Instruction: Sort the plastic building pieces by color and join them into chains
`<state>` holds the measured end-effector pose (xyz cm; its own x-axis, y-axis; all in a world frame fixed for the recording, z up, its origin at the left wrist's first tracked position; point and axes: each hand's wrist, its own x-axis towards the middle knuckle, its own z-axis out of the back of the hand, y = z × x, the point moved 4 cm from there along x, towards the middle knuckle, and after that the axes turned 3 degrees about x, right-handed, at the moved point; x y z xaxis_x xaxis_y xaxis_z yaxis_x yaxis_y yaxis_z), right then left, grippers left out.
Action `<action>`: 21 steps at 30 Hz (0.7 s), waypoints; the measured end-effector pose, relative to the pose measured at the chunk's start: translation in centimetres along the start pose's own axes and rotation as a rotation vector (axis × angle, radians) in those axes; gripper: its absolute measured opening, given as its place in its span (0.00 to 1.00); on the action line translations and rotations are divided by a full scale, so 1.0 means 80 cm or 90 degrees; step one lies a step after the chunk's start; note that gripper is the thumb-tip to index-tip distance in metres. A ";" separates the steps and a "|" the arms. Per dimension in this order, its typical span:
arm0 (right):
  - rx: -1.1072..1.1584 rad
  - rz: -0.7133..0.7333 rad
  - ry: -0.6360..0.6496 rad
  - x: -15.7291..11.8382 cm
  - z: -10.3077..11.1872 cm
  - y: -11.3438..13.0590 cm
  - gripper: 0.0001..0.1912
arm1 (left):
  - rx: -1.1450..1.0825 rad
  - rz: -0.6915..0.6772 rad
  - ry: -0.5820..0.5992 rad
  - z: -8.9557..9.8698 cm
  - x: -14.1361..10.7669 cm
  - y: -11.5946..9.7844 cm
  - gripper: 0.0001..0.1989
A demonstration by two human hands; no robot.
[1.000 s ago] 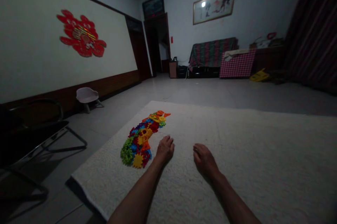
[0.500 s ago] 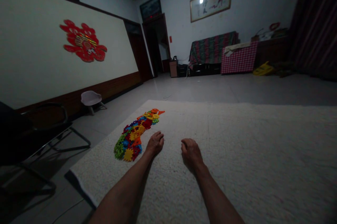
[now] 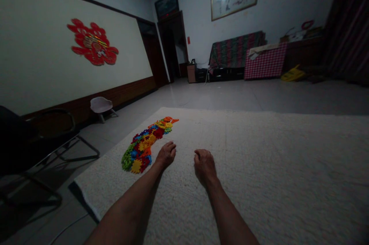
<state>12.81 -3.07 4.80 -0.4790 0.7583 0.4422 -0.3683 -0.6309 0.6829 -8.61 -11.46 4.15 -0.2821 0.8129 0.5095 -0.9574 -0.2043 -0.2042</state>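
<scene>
My left hand point(image 3: 166, 153) rests on the cream textured mat point(image 3: 259, 164) with its fingers curled together. Just left of it lies a long curved pile of toy gears point(image 3: 145, 143) in red, yellow, green, blue and orange, which the hand does not touch. My right hand point(image 3: 204, 165) lies on the mat a short way to the right, its fingers bent inward in a loose fist. No object shows in either hand, though the palms face away from view. A gap of bare mat separates the two hands.
To the left stand a dark metal-framed chair point(image 3: 69, 145) and a small pale stool point(image 3: 101, 106). Across the tiled floor point(image 3: 216, 93) are furniction pieces under a striped cloth point(image 3: 236, 51) and a checked cloth point(image 3: 266, 62), with a yellow object point(image 3: 293, 74) beside them.
The view has shifted slightly, so the mat, gears and hands sit a little further left. Both hands keep their curled pose, and the gear pile looks unchanged.
</scene>
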 end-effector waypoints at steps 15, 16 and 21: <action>0.029 0.025 -0.006 -0.005 0.010 0.007 0.14 | -0.015 0.003 -0.009 -0.004 -0.002 -0.001 0.14; 0.030 0.029 -0.006 -0.005 0.011 0.008 0.14 | -0.013 0.008 -0.013 -0.004 -0.003 -0.001 0.14; 0.029 0.020 0.002 -0.003 0.009 0.004 0.14 | -0.015 -0.004 -0.014 0.000 -0.003 -0.007 0.13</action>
<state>13.36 -3.29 5.31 -0.4925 0.7372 0.4626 -0.3155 -0.6466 0.6945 -8.04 -11.51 4.12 -0.2774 0.8016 0.5296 -0.9575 -0.1856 -0.2207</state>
